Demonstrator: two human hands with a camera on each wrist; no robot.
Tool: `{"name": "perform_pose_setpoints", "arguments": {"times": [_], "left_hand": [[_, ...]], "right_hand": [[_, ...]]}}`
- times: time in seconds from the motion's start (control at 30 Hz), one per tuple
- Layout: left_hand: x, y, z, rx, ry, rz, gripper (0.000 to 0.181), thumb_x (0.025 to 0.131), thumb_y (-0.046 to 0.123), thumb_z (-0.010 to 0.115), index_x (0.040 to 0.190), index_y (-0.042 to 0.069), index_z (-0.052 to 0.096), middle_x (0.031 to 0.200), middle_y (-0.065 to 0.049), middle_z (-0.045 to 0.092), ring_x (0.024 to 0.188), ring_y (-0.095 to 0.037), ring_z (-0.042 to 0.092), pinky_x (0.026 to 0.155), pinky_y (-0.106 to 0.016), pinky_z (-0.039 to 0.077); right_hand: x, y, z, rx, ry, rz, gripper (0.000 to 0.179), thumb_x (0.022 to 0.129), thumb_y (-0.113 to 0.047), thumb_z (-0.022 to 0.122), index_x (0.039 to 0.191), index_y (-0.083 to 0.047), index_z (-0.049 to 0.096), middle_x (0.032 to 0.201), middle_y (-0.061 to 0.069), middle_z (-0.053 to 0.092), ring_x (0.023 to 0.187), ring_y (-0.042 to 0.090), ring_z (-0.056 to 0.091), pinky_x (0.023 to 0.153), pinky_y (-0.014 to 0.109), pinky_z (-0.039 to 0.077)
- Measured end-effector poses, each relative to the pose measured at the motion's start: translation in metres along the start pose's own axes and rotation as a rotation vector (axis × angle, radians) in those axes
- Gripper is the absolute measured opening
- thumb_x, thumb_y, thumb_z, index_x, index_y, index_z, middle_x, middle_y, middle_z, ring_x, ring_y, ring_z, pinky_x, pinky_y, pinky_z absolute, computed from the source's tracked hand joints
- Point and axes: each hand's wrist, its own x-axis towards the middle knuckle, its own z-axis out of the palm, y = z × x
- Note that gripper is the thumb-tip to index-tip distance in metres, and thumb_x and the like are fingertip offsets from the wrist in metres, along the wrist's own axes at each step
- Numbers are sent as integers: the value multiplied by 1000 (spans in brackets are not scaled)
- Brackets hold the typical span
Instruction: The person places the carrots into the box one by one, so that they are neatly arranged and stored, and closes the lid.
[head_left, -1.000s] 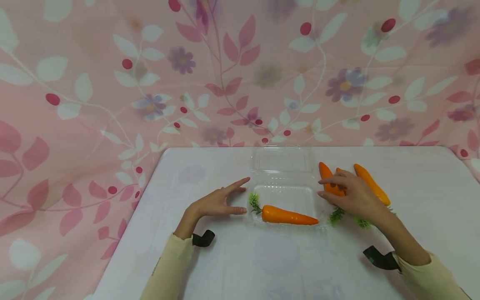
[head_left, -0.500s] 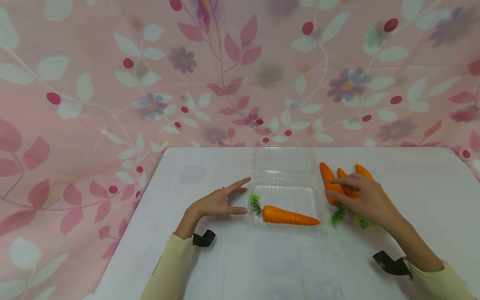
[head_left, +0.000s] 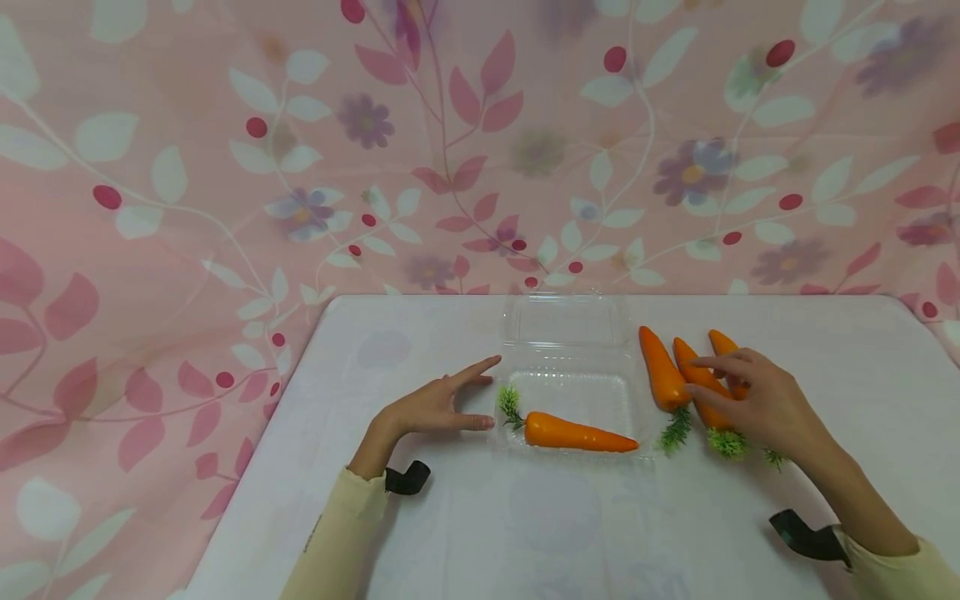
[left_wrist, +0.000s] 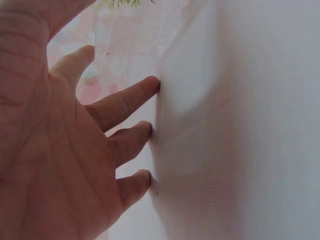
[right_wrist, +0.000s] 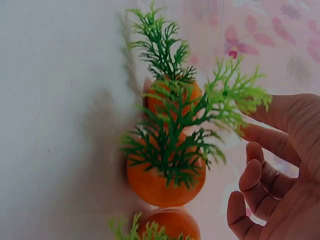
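Observation:
A clear plastic clamshell box (head_left: pixel 592 393) lies with its lid (head_left: pixel 562 322) folded back. Along the front of its base is one orange carrot (head_left: pixel 577 432) with a green top at the left. My left hand (head_left: pixel 429 408) is beside the box's left edge, fingers spread; in the left wrist view its fingertips (left_wrist: pixel 142 129) touch the white surface. To the right lie three more carrots: a left one (head_left: pixel 662 371), a middle one (head_left: pixel 692 363) and a right one (head_left: pixel 722 342) partly hidden. Over the last two hovers my right hand (head_left: pixel 768 402), fingers loosely bent and holding nothing.
Everything stands on a table with a white cloth (head_left: pixel 420 533). Behind it hangs a pink floral curtain (head_left: pixel 450 167). The carrots' leafy tops (head_left: pixel 727 443) point toward the near side.
My right hand has moved right across the carrots, from over the left one to over the middle and right ones. The left hand and the box have stayed put.

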Motion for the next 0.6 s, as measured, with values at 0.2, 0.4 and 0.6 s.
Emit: {"name": "perform_pose_setpoints", "arguments": {"times": [0.2,0.4,0.6], "left_hand": [[0,-1,1,-1,2,8,92,85,54,71,158,39,17,148,3,47,143,-16,31,116,-57,10],[0,-2,1,-3,4,14,92,85,55,71,158,39,17,148,3,47,143,-18,31,116,-58,11],[0,-1,0,-5,-1,11,92,85,56,71,158,39,17,149,4,46,143,-18,31,116,-59,9]], "right_hand": [[-3,10,-2,2,15,15,37,82,-23,83,114,-7,72,82,4,50,74,20,42,54,25,39],[-8,19,-5,11,17,71,41,83,-27,81,118,-6,71,94,8,57,82,23,47,60,22,44],[-11,25,-10,7,17,106,44,84,-31,81,116,-4,71,104,13,60,87,27,49,60,22,44]]}}
